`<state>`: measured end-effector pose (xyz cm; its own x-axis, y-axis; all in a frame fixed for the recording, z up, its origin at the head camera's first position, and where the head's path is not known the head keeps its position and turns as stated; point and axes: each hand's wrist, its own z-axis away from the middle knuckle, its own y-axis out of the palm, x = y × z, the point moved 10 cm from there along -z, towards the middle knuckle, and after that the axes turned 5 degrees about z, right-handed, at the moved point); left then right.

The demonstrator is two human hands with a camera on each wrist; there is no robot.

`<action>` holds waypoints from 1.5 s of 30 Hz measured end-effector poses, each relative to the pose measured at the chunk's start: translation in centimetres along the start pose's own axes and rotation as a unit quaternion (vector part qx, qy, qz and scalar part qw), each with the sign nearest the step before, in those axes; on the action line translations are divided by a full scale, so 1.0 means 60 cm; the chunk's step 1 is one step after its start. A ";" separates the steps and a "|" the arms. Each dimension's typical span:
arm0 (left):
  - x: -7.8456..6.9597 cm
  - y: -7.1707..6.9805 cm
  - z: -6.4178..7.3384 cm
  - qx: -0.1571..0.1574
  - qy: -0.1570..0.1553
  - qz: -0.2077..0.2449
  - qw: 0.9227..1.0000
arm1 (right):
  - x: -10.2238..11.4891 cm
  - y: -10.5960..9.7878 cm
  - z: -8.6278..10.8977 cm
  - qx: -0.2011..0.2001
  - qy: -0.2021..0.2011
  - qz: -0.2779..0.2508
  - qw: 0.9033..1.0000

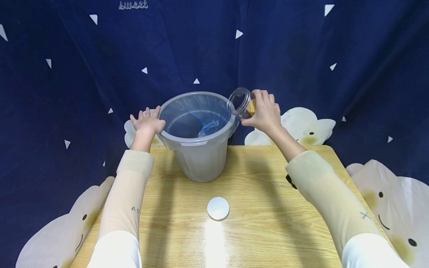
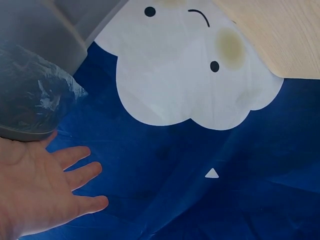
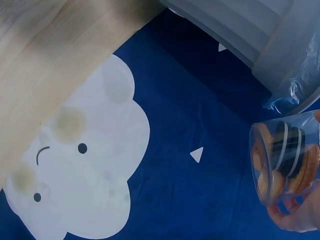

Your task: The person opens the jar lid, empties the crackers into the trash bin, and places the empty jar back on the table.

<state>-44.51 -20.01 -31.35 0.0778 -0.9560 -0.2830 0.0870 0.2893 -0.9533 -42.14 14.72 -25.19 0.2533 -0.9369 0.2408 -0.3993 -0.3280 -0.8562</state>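
Observation:
A grey trash bin (image 1: 202,162) stands at the table's far edge, lined with a clear bluish plastic bag (image 1: 210,127) folded over its rim. With fingers spread, my left hand (image 1: 146,123) touches the outside of the rim on the left. My right hand (image 1: 267,112) grips a clear jar (image 1: 238,101), tipped on its side at the right rim, its open mouth toward the bin. Cookies (image 3: 296,155), some tan and some dark with pale stripes, lie inside the jar near its base in the right wrist view. Fingers partly hide the jar.
A round white lid-like disc (image 1: 218,208) lies on the wooden table (image 1: 261,230), in front of the bin. A dark blue curtain (image 1: 187,44) with white triangles and cloud faces hangs behind and beside the table. Some small black thing (image 1: 291,181) shows by the right sleeve.

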 end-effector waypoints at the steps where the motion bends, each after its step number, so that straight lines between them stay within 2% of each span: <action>1: -0.001 -0.001 0.001 0.001 0.001 0.000 1.000 | 0.001 0.000 -0.002 0.000 -0.001 0.004 1.000; 8: -0.004 -0.001 0.004 0.006 -0.003 0.003 1.000 | 0.013 -0.005 -0.011 -0.010 -0.015 0.021 1.000; 18: 0.001 -0.001 0.002 0.001 -0.010 0.001 1.000 | 0.031 -0.002 -0.021 0.001 -0.033 0.038 0.999; 30: 0.001 0.000 0.000 0.006 -0.002 0.001 1.000 | 0.061 0.004 -0.032 0.029 -0.061 0.092 0.994; 45: 0.000 0.000 0.001 0.008 -0.002 0.003 1.000 | 0.080 0.011 -0.041 0.037 -0.084 0.119 0.989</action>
<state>-44.45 -20.02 -31.35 0.0830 -0.9538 -0.2889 0.1023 0.2965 -0.9495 -43.33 9.69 -23.46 0.3045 -0.9514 -0.0453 -0.4013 -0.0851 -0.9120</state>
